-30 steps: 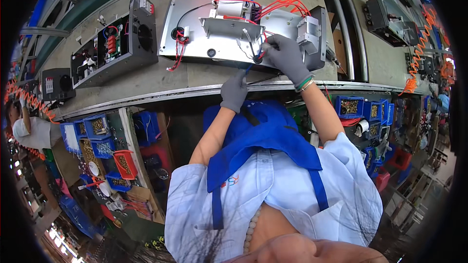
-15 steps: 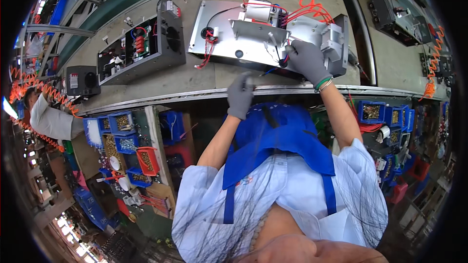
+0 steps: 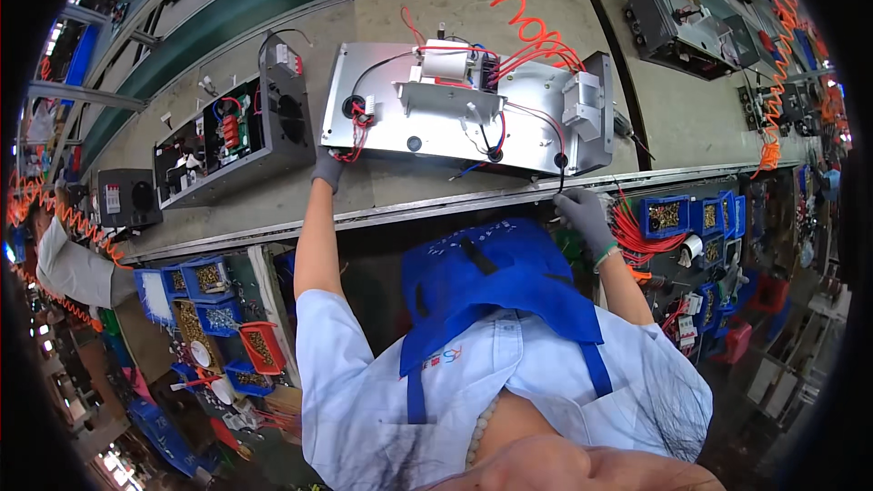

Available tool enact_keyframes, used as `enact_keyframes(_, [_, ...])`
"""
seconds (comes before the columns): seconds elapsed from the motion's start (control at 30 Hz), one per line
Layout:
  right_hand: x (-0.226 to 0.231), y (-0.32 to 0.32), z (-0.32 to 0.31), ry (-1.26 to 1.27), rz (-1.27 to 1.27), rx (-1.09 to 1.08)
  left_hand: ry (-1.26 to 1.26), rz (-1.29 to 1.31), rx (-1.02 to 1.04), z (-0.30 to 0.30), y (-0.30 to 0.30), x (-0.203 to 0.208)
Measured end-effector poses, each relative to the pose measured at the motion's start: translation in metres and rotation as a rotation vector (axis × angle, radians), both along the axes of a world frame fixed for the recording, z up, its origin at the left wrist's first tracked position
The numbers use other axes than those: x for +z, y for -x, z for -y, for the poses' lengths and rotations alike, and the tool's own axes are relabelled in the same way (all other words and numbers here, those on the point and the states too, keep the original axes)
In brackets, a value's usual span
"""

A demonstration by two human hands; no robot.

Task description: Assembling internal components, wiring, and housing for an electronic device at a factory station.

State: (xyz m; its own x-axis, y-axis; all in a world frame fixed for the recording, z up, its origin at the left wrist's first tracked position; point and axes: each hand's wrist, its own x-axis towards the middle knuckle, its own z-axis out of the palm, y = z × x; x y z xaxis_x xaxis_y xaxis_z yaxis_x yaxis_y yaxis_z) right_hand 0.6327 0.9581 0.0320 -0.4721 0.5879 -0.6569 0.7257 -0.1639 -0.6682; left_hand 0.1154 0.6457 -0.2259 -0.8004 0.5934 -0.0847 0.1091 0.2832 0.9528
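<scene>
A silver metal chassis (image 3: 536, 123) with a white block, red and black wires and a grey box lies on the beige bench. My left hand (image 3: 326, 169), in a grey glove, rests against the chassis's lower left corner beside a bundle of red wires. My right hand (image 3: 582, 215), also gloved, is at the bench's front rail below the chassis's right end. It pinches a thin black wire (image 3: 561, 184) that runs up to the chassis. A blue apron and pale shirt cover my chest below.
A black open unit (image 3: 232, 141) with a fan sits left of the chassis, and another unit (image 3: 677, 23) lies at the far right. Blue bins of screws (image 3: 684, 215) and red wires (image 3: 641, 236) stand right of my hand. More bins (image 3: 195, 295) sit lower left. Another person's sleeve (image 3: 68, 264) is at left.
My left hand moved from under the chassis's middle out to its lower left corner. My right hand dropped from the top of the chassis to the front rail, holding the black wire.
</scene>
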Motion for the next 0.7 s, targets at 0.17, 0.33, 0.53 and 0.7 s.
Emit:
enact_keyframes(0.17, [-0.098, 0.014, -0.043, -0.600, -0.008, 0.450, 0.037, -0.010, -0.243, 0.011, -0.005, -0.022])
enact_keyframes(0.33, [-0.210, -0.001, -0.076, -0.944, -0.252, 0.563, -0.435, 0.808, 0.130, 0.139, -0.066, -0.004])
enact_keyframes(0.53, [-0.043, 0.019, -0.106, -0.307, 0.046, 0.561, 0.555, 0.112, -0.249, 0.093, -0.204, 0.196])
enact_keyframes(0.7, [0.033, 0.071, -0.096, -0.363, -0.325, 0.415, 0.430, 0.571, 0.210, 0.053, -0.213, 0.316])
